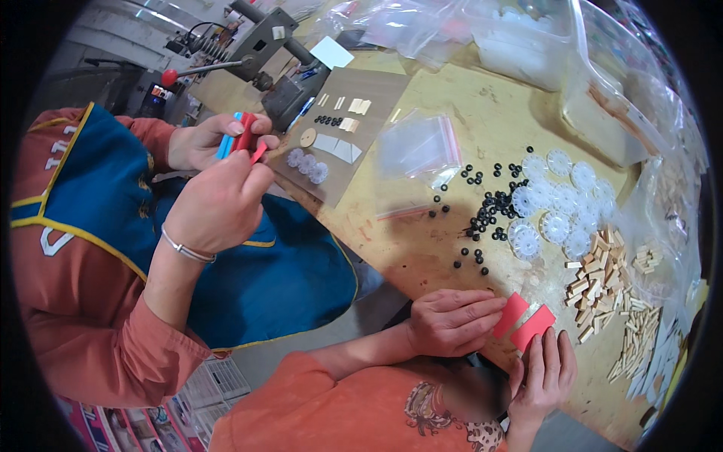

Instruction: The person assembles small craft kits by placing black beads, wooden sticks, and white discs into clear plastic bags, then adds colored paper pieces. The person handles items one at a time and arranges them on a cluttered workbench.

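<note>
Two flat red rectangular pieces [534, 327] lie side by side at the near table edge, with a clear shiny strip between them. My left hand [459, 320] comes in from the left, fingers together and closed, its fingertips on the left red piece. My right hand [546, 369] grips the lower edge of the right red piece, with its fingers over the rim. What the pieces are cannot be made out. Right of my hands is a pile of small wooden blocks [599, 279], with thin wooden sticks [636, 335] beside it.
Black rings [493, 211] and clear plastic wheels [557, 196] lie beyond my hands. Clear bags [422, 151], a parts board [346, 151] and plastic bins [602, 113] are farther off. At left, a co-worker's hands [226, 166] hold red and blue pieces near a lever press [271, 45].
</note>
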### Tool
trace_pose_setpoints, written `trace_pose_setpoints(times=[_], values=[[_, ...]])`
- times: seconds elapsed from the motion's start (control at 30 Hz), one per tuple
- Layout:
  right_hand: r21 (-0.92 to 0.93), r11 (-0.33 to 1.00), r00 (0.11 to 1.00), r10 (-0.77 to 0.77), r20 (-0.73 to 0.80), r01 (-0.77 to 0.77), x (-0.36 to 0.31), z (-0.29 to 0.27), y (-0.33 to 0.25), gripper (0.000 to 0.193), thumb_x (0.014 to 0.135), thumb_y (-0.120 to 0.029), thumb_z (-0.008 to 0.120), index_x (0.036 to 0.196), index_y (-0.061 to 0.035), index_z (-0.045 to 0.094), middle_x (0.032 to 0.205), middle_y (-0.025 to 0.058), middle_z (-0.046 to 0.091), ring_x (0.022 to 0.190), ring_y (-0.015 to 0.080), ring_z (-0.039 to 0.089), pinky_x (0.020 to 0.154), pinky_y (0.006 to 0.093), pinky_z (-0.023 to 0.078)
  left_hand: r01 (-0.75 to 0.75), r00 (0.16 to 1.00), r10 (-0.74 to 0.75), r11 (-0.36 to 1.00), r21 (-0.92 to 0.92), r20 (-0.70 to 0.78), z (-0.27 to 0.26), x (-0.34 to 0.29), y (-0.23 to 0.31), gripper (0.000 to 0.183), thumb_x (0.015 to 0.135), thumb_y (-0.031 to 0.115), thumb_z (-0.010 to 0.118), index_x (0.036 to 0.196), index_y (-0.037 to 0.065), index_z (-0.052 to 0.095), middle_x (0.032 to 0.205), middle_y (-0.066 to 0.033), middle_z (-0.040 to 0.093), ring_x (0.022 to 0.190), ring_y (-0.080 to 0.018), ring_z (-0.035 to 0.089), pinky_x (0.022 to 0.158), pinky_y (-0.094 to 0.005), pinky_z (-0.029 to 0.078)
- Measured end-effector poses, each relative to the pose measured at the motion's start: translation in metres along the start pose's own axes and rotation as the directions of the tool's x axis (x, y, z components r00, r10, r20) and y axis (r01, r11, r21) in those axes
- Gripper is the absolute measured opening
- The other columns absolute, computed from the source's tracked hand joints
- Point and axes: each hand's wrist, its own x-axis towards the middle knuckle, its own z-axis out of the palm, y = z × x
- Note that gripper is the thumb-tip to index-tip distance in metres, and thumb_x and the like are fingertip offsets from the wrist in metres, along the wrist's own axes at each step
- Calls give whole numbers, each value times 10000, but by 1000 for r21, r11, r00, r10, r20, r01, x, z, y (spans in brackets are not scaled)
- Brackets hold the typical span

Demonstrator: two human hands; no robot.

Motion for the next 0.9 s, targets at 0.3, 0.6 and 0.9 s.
trace_pose_setpoints(times=[0.3,0.6,0.9], values=[[-37,999,1000,-6,-30,4,-1,3,1,364,975,-264,616,1223,-7,691,1305,161,665,1239,406,592,1020,502,455,10,998,-12,1000,-19,-65,4,-4,2,209,840,174,709,1034,104,743,1146,-40,745,1050,-200,722,834,-316,577],[-29,1000,998,0,-60,-2,1,3,-2,352,936,-210,655,1226,-13,693,1311,151,664,1242,394,590,1035,493,447,-4,996,0,999,-52,-84,3,-2,1,146,834,161,695,963,99,722,1151,-45,735,1054,-203,710,873,-332,573],[-35,999,999,3,-53,-5,-1,4,-2,363,931,-208,658,1241,-19,686,1321,149,657,1257,388,580,1045,492,441,-21,997,19,1000,-21,-80,3,-4,0,186,872,200,689,1031,114,733,1149,-33,743,1038,-185,715,856,-302,573]])
